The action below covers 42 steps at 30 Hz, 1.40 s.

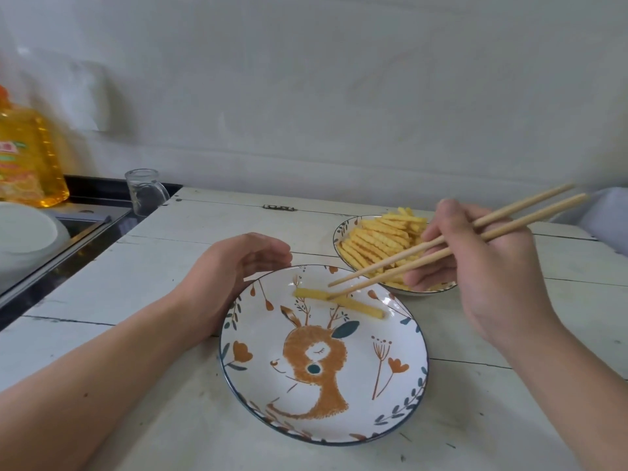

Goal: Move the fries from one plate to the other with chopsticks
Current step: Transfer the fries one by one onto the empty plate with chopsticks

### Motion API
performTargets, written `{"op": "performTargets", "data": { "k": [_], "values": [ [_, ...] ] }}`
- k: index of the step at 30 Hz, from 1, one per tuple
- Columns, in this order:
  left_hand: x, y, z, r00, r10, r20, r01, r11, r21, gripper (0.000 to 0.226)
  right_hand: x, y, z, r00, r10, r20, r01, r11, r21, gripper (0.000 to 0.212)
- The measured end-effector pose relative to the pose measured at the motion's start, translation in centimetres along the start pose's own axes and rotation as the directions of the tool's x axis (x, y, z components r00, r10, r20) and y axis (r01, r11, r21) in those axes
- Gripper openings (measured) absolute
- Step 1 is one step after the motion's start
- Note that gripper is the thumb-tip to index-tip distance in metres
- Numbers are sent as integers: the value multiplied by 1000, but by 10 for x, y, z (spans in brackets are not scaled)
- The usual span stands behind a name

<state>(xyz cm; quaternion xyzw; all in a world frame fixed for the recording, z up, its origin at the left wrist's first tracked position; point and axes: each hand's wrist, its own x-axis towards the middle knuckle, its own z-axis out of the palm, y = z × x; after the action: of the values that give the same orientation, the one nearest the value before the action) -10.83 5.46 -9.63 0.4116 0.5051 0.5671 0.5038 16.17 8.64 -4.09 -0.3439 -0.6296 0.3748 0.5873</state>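
Fries (380,241) lie heaped on the far plate (341,229), a white dish with a leaf-patterned rim that sits toward the right on the white plank table (153,266). Nearer the person, the deer plate (326,426), white with an orange deer painted on it, holds a single fry (339,303) lying flat on its upper part, above the deer's antlers. The right hand (475,266) grips the wooden chopsticks (458,237), fingers wrapped about their middle; the tips are slightly parted, the lower one touching the single fry near its centre and the upper one just above it. The chopstick shafts cross over the near edge of the far plate. The left hand (234,266) rests on the table with its fingers loosely curled and holding nothing, just beside the deer plate's upper-left rim. Further left stand a clear glass cup (144,192), a yellow oil bottle (27,158) and a white bowl (27,236).
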Motion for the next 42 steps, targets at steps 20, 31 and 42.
{"op": "performTargets", "data": {
  "k": [20,31,42],
  "values": [
    [-4,-1,2,999,37,-21,-34,990,140,36,30,-9,-65,990,-127,-66,106,962,-252,46],
    [-1,-3,0,999,47,-16,-45,991,123,36,30,-6,-65,989,-146,-20,132,937,-323,38],
    [-3,-1,1,998,70,-5,-70,991,112,38,18,-22,-28,997,-60,-40,62,997,55,45]
  ]
}}
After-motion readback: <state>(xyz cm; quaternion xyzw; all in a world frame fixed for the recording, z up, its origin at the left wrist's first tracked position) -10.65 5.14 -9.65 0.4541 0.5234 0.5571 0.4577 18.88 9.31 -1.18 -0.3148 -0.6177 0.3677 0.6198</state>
